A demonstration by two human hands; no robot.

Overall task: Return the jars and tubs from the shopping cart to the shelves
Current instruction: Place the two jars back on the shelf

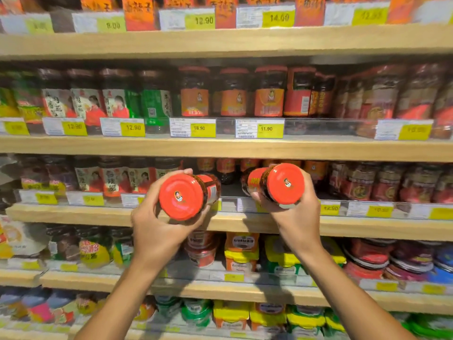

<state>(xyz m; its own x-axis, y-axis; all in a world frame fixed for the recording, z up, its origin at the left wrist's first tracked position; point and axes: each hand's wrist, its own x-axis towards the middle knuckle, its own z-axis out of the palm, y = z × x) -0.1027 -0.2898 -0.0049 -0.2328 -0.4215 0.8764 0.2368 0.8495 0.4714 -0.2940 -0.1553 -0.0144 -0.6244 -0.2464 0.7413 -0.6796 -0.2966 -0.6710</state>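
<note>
left hand (157, 231) grips left jar (186, 196) | right hand (294, 217) grips right jar (279, 184)

Left jar (187, 196) beside right jar (277, 182), before shelf (103, 213).

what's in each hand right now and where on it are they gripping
Each hand holds a red-lidded jar tipped lid-first toward the camera. The left hand grips the left jar around its lid rim; the right hand wraps the right jar near its lid.
</note>
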